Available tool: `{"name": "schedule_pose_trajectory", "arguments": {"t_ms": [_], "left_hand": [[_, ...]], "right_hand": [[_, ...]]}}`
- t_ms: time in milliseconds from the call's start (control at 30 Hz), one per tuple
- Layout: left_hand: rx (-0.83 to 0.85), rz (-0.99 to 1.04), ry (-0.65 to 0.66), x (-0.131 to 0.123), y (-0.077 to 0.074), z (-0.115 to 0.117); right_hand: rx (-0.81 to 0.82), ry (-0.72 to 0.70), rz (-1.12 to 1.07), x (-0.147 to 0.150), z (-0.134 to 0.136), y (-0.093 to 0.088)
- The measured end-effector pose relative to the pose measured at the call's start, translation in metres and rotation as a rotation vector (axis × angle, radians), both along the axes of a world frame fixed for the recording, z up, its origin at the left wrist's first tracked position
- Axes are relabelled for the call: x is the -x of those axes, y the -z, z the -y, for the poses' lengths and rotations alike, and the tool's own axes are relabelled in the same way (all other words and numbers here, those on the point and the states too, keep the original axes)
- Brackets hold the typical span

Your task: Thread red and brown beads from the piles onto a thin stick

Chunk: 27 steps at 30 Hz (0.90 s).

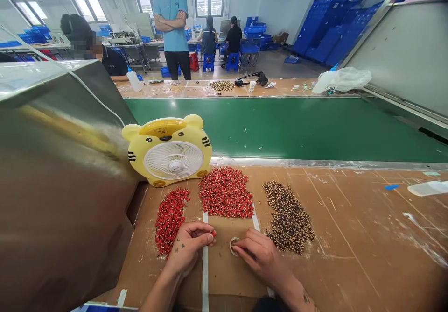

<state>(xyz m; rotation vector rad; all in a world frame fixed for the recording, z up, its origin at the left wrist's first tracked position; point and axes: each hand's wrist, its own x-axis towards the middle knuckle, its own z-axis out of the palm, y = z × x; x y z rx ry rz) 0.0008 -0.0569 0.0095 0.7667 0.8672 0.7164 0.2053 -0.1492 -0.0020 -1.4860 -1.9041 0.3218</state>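
Observation:
Between thumb and forefinger, my left hand (192, 245) pinches a small red piece (213, 233). My right hand (259, 255) has its fingers pressed together at a small round white dish (234, 245) on the brown board; what its fingertips hold, if anything, is too small to name. A large pile of red pieces (227, 193) lies beyond my hands. Another red pile (171, 218) is beside my left hand. To the right of these spreads a pile of dark and gold pieces (290, 218).
A yellow animal-shaped fan (168, 151) stands behind the left red pile. A metal housing (63, 186) rises at the left. Beyond the table runs a green conveyor belt (273, 127). A standing person (172, 17) and several seated people are farther back. A white bottle (429, 188) lies at the right.

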Motion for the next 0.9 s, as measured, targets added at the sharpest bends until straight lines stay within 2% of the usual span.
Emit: {"name": "schedule_pose_trajectory", "arguments": {"t_ms": [267, 367, 533, 633, 900], "left_hand": [[0.191, 0.089, -0.032, -0.004, 0.000, 0.007], [0.180, 0.062, -0.017, -0.007, 0.000, 0.010], [0.120, 0.025, 0.021, -0.015, -0.002, 0.015], [0.099, 0.020, 0.034, -0.018, -0.002, 0.018], [0.089, 0.023, 0.071, -0.019, -0.004, 0.022]], "right_hand": [[0.024, 0.008, 0.080, -0.004, 0.002, 0.009], [0.057, -0.032, 0.027, -0.010, 0.004, 0.001], [0.038, 0.064, -0.262, -0.018, 0.006, -0.028], [0.020, 0.097, -0.358, -0.015, 0.006, -0.042], [-0.026, 0.080, -0.379, 0.000, 0.002, -0.046]]}}
